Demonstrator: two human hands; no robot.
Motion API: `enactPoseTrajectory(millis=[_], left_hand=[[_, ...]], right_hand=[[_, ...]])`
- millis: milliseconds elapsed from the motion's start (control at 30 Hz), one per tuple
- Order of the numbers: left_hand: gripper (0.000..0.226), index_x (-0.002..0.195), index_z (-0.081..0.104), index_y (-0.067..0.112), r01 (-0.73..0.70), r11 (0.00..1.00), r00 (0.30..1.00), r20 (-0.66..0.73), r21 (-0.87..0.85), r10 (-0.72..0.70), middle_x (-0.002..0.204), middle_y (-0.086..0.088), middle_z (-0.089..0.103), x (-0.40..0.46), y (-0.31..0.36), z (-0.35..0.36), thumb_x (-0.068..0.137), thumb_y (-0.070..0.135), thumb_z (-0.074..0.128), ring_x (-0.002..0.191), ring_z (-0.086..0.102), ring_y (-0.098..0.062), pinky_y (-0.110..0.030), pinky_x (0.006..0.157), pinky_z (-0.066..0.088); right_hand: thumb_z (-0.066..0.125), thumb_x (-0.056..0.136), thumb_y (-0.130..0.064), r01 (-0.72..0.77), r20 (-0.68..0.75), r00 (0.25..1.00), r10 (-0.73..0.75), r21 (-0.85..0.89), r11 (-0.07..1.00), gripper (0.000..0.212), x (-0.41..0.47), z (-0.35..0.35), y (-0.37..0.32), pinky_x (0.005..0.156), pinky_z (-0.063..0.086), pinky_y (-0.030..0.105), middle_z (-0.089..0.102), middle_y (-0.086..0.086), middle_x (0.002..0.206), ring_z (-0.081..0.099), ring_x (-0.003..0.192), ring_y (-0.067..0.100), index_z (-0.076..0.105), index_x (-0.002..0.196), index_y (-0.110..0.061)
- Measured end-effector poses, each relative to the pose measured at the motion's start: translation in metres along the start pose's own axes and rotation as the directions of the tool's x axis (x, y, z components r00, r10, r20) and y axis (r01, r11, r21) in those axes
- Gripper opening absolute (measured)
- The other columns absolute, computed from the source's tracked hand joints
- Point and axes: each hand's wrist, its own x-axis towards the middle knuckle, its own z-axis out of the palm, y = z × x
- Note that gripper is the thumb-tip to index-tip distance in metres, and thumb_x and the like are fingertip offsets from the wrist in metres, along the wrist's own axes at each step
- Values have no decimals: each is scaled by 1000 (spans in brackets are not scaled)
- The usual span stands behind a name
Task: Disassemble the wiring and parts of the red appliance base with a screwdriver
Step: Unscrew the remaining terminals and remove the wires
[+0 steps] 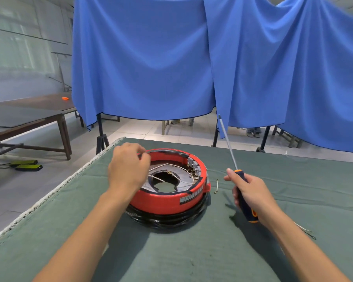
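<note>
I see my left hand [128, 169], fingers curled at the far rim of the rigid round red plastic appliance base [167, 188], prob. pinching a thin springy wire, right hand [251, 197] fisted round the orange-and-navy-handled screwdriver [245, 197], tip up.

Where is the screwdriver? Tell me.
Head view, right side: the screwdriver is gripped in the right hand, shaft pointing up, right of the red appliance base.
</note>
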Motion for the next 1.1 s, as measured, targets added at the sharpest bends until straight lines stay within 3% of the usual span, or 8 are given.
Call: enactPoseTrajectory(millis=[100, 233, 333, 500, 600, 833, 933, 1100], left_hand=[[27, 113, 61, 14, 171, 985, 980, 107, -27, -167, 119, -5, 60, 5, -26, 7, 89, 18, 49, 115, 48, -24, -37, 89, 38], [31, 117, 62, 12, 306, 940, 944, 175, -150, -280, 116, -6, 64, 7, -44, 18, 91, 8, 46, 99, 52, -18, -27, 82, 35], [36, 116, 63, 12, 320, 921, 942, 173, -224, -286, 111, -2, 64, 6, -46, 22, 88, 1, 44, 95, 51, -14, -26, 83, 36], [40, 116, 64, 15, 277, 898, 952, 227, -341, -207, 107, 3, 64, -6, -35, 34, 86, 0, 41, 103, 56, -15, -31, 92, 42], [38, 116, 63, 12, 282, 857, 952, 234, -431, -196, 109, 2, 63, -14, -27, 42, 89, 0, 40, 103, 56, -13, -30, 94, 42], [35, 103, 64, 17, 298, 796, 952, 228, -528, -205, 89, 9, 62, -18, -26, 45, 93, -1, 36, 74, 56, 7, -2, 63, 39], [35, 101, 65, 14, 311, 769, 949, 222, -558, -223, 87, 6, 62, -19, -26, 45, 93, -3, 34, 66, 57, 10, -4, 61, 42], [36, 99, 66, 17, 313, 767, 949, 210, -559, -234, 91, 4, 65, -18, -28, 48, 92, -2, 35, 81, 58, -1, -15, 72, 45]], right_hand=[[53, 94, -46, -35, 66, 997, 37, -36, 999, 43, -5, 6, -12, 42, 35, 24, 51, 3, 46, 44, 38, 20, 64, 87, -5], [49, 96, -37, 41, 129, 992, -16, -189, 981, 30, -10, 10, -20, 41, 37, 24, 63, 3, 53, 50, 39, 19, 54, 90, -8], [60, 90, -40, 180, 177, 976, -126, -332, 926, 21, -15, 10, -26, 47, 41, 24, 70, 1, 63, 56, 43, 16, 60, 85, -20], [71, 75, -55, 304, 228, 952, -202, -655, 692, 9, -25, 9, -35, 69, 50, 30, 69, -17, 73, 62, 67, 10, 68, 71, -48], [67, 77, -59, 308, 218, 949, -227, -794, 524, 11, -34, 12, -43, 62, 42, 27, 70, -18, 87, 61, 85, 14, 70, 82, -49], [60, 79, -64, 360, 267, 922, -281, -860, 363, 18, -41, 13, -49, 49, 30, 22, 58, -13, 59, 55, 69, 13, 68, 78, -48], [61, 78, -65, 358, 264, 921, -285, -861, 360, 19, -43, 13, -51, 50, 31, 22, 62, -12, 65, 56, 72, 16, 69, 83, -48], [64, 76, -65, 354, 263, 928, -263, -842, 406, 17, -43, 4, -53, 50, 34, 23, 56, -14, 54, 52, 62, 4, 70, 80, -49]])
